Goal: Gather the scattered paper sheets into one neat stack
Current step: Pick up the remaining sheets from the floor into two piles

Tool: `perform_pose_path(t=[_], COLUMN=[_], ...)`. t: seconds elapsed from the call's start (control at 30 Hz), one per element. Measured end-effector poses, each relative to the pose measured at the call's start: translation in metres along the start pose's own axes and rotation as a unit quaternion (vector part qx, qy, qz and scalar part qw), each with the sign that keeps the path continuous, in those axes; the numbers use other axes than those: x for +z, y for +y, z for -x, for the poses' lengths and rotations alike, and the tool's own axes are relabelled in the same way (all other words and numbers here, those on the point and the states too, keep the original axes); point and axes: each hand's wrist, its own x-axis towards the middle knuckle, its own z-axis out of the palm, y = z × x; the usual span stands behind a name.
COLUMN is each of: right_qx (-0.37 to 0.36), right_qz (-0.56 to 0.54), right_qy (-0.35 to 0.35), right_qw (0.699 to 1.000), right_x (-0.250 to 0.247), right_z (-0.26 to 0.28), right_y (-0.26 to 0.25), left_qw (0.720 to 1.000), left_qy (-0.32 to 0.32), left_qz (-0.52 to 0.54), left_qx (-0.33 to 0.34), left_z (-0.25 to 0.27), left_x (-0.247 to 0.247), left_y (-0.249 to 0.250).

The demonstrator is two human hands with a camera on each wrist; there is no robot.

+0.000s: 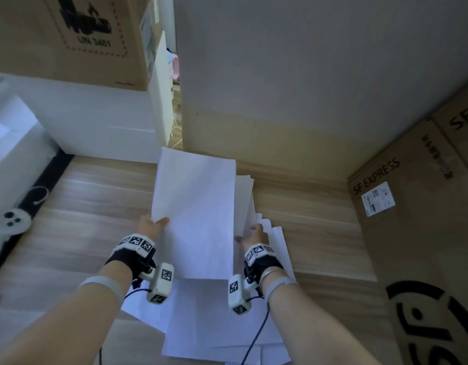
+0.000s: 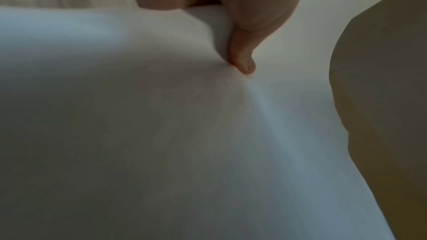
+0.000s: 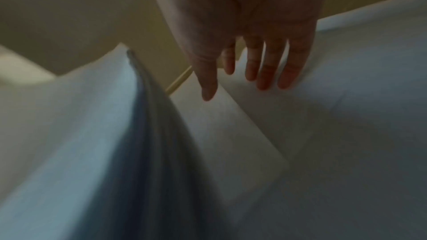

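A bundle of white paper sheets [image 1: 196, 212] is lifted off the wooden floor in the middle of the head view. My left hand [image 1: 152, 225] pinches its left edge, thumb [image 2: 242, 56] on top of the sheets [image 2: 161, 134]. My right hand [image 1: 254, 234] is beside the bundle's right edge with straight, spread fingers [image 3: 265, 65] over loose sheets [image 3: 346, 116] fanned out below; whether they touch the paper I cannot tell. More white sheets [image 1: 214, 325] lie overlapped on the floor under my wrists.
A large SF Express cardboard box [image 1: 422, 233] stands at the right. A plain carton wall [image 1: 293, 88] rises behind the paper. A white cabinet [image 1: 96, 122] with a brown box [image 1: 69, 35] on it is at the left. Bare wooden floor [image 1: 96, 206] lies left of the sheets.
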Motion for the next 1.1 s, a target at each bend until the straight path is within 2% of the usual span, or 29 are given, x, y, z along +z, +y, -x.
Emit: perform_pose_path(t=[0.07,0.17,0.27,0.4,0.6,0.73,0.87,0.97,1.1], right_qx=[-0.013,-0.015,-0.018,0.007,0.090,0.108,0.076,0.050,0.053], right_qz=[0.041,-0.004,0.000,0.063,0.129,0.119,0.113,0.061,0.007], right_qy=[0.002,0.011,0.010,-0.004,-0.009,0.026,0.006,0.029,0.079], right_qw=[0.999,1.000,1.000,0.998,0.988,0.987,0.991,0.996,0.995], right_x=[0.013,0.026,0.027,0.002,-0.031,-0.017,-0.009,-0.018,-0.052], right_z=[0.002,0.001,0.000,-0.005,-0.009,-0.003,-0.004,-0.002,-0.003], right_y=[0.002,0.003,0.003,0.014,0.036,0.034,0.036,0.044,0.062], left_qw=[1.000,0.998,0.997,0.995,0.994,0.996,0.995,0.994,0.993], left_qy=[-0.008,-0.015,-0.018,-0.037,-0.054,-0.058,-0.052,-0.049,-0.055], left_qz=[-0.012,-0.054,-0.067,-0.079,-0.091,-0.068,-0.081,-0.087,-0.089], left_qx=[-0.017,-0.033,-0.037,-0.044,-0.035,-0.025,-0.026,-0.045,-0.045], left_z=[0.001,0.002,0.001,0.004,0.009,0.016,0.018,0.015,0.011], left_x=[-0.003,-0.007,-0.009,-0.007,0.002,0.011,0.010,0.005,-0.001], left_y=[-0.005,-0.010,-0.013,-0.011,-0.007,-0.004,-0.006,-0.010,-0.015])
